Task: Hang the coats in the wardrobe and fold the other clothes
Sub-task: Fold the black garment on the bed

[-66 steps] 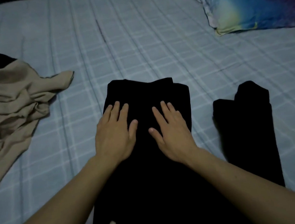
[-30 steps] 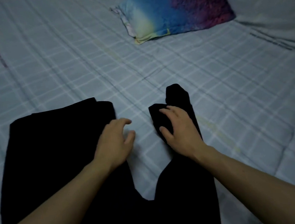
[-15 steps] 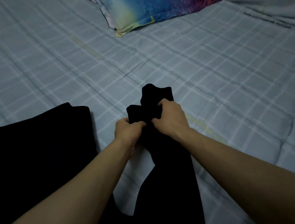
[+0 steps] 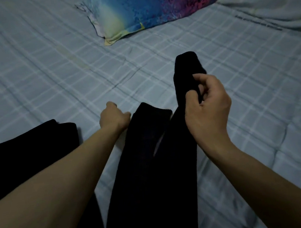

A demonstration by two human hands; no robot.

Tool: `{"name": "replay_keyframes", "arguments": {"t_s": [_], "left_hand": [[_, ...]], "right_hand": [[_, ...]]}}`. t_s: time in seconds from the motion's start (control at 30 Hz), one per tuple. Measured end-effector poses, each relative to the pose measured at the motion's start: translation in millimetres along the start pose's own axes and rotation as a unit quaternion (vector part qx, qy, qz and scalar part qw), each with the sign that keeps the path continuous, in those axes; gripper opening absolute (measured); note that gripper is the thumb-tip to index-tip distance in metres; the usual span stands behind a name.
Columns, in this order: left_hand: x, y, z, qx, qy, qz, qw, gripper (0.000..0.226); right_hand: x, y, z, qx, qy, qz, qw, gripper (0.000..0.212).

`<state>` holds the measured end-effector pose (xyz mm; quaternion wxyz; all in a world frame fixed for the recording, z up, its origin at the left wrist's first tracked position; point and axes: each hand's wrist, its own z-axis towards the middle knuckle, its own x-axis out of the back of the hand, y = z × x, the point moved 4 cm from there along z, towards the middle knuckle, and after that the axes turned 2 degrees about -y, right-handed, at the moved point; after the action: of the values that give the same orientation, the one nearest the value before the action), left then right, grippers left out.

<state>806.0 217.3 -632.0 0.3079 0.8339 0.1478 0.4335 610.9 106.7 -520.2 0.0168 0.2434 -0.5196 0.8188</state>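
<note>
Item, black trousers [image 4: 148, 170] on the bed [image 4: 48, 78]: I have my right hand [image 4: 207, 111] pinching one leg end, lifted to separate it, my left hand [image 4: 113, 117], fingers curled, gripping the other leg's hem flat; folded black garment [image 4: 28, 155] lies beside.

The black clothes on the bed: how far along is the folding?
One black garment lies folded flat at left. The right hand lifts one leg of the black trousers; the left hand holds the other. They remain unfolded. No coats or wardrobe show.
</note>
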Motion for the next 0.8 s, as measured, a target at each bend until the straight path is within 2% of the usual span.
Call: {"name": "replay_keyframes", "arguments": {"t_s": [0.17,0.23,0.33,0.37,0.4,0.47,0.5,0.53,0.57,0.67,0.73,0.8], "left_hand": [[3,-40,-17,-0.08,0.02,0.001,0.997,0.034],[0,-46,-28,-0.087,-0.008,-0.038,0.995,0.03],[3,-41,-47,-0.13,0.027,-0.081,0.988,0.021],[5,-34,-55,-0.149,0.012,-0.128,0.98,0.02],[5,-25,-62,-0.149,-0.043,-0.202,0.967,0.024],[3,-1,-81,-0.097,-0.185,-0.325,0.922,0.032],[3,5,-84,-0.071,-0.214,-0.345,0.911,0.035],[3,7,-84,-0.034,-0.21,-0.355,0.91,0.037],[5,4,-81,0.01,-0.186,-0.364,0.913,0.039],[12,-26,-73,0.09,-0.107,-0.344,0.929,0.04],[12,-50,-79,0.082,-0.109,-0.246,0.96,0.036],[13,-69,-91,0.058,-0.123,-0.14,0.981,0.04]], "right_hand": [[-12,3,-8,0.003,-0.029,-0.027,0.999,0.026],[-22,-4,-9,0.003,-0.031,-0.017,0.999,0.027],[-38,-20,-10,0.012,-0.023,-0.003,1.0,0.026],[-44,-26,-10,0.016,-0.028,-0.001,0.999,0.026],[-52,-30,-10,0.019,-0.05,0.006,0.999,0.026],[-72,-34,-13,0.008,-0.169,0.024,0.985,0.031],[-80,-32,-17,-0.007,-0.245,0.029,0.969,0.036],[-83,-26,-22,-0.015,-0.301,0.03,0.953,0.038],[-81,-18,-27,-0.01,-0.314,0.016,0.949,0.036],[-60,23,-42,-0.011,-0.273,-0.088,0.958,0.03],[-48,54,-61,-0.088,-0.302,-0.165,0.935,0.038],[-36,76,-85,-0.176,-0.345,-0.165,0.907,0.051]]}}
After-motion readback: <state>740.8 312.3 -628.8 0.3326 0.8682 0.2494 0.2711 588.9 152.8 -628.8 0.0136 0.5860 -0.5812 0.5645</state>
